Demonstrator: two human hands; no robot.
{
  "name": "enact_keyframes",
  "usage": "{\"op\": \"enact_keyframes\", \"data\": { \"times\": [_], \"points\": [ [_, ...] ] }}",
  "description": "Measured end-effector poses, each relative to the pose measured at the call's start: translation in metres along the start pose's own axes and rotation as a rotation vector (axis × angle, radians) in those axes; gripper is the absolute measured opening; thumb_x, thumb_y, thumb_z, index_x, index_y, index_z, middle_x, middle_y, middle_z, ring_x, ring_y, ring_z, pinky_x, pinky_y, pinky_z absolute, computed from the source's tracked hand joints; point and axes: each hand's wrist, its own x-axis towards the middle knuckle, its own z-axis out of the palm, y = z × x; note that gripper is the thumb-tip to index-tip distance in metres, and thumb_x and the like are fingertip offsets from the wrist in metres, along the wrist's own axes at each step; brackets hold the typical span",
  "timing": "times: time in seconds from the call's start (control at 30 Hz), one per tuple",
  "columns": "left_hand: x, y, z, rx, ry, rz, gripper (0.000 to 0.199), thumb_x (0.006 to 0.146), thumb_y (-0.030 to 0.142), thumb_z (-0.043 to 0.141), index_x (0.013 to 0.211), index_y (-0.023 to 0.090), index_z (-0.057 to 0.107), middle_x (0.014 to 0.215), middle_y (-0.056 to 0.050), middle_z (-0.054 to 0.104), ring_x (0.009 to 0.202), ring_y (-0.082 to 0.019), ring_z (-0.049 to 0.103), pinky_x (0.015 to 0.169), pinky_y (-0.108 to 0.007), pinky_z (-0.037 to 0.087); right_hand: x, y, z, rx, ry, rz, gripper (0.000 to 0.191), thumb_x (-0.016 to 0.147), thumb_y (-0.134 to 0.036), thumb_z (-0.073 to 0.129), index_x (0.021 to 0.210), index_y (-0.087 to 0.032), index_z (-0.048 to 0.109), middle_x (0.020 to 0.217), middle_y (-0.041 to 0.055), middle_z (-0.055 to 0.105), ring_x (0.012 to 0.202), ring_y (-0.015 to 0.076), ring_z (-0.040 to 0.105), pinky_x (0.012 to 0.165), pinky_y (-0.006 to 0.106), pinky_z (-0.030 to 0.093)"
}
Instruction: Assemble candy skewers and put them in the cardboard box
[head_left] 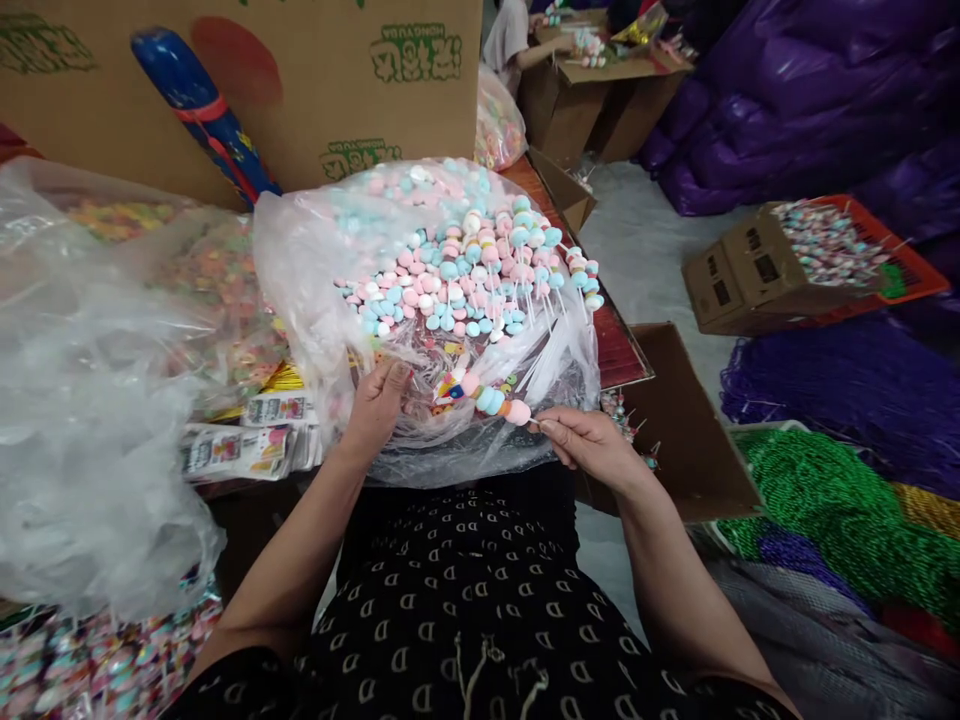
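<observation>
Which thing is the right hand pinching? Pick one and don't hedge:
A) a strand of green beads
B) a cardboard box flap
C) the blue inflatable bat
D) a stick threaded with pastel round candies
D. The right hand pinches the end of a stick threaded with pastel round candies, which lies over the clear plastic bag.

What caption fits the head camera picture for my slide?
Right hand pinches a candy stick over a clear bag of pink and blue candies.

A skewer of round pink and blue candies [487,399] slants across a clear bag [465,455] of similar skewers [450,280]
</observation>
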Motion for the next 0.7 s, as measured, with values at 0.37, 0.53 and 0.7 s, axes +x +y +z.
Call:
{"op": "enact_keyframes", "data": {
  "times": [0.37, 0.53, 0.7],
  "points": [
    [0.0044, -0.0013, -0.0015, 0.071, 0.019, 0.082, 0.053, 0.089, 0.067, 0.067, 0.068, 0.022, 0.049, 0.058, 0.005, 0.041, 0.048, -0.01, 0.04, 0.044, -0.024, 0.035, -0.0092, 0.0087, -0.0029, -0.033, 0.165, -0.094, 0.041, 0.096, -0.055, 0.065, 0.091, -0.018, 0.08, 0.052, -0.0034, 0.055, 0.045, 0.0099, 0.048, 0.048, 0.023, 0.04],
    [0.0035, 0.0001, -0.0016, 0.098, 0.012, 0.105, 0.054, 0.089, 0.07, 0.065, 0.068, 0.023, 0.048, 0.056, 0.005, 0.038, 0.047, -0.01, 0.038, 0.044, -0.025, 0.035, -0.0086, 0.0078, -0.0022, -0.024, 0.198, -0.121, 0.032, 0.094, -0.048, 0.069, 0.093, -0.019, 0.08, 0.054, -0.0029, 0.06, 0.048, 0.0105, 0.052, 0.051, 0.023, 0.044],
    [0.0031, -0.0038, -0.0071, 0.183, -0.009, 0.095, 0.05, 0.093, 0.065, 0.062, 0.07, 0.023, 0.05, 0.059, 0.004, 0.044, 0.048, -0.011, 0.043, 0.046, -0.025, 0.039, -0.0075, 0.0044, -0.0028, -0.018, 0.23, -0.124, 0.027, 0.091, -0.045, 0.073, 0.091, -0.019, 0.081, 0.059, -0.0011, 0.067, 0.052, 0.0115, 0.057, 0.053, 0.024, 0.047]
  ]
}}
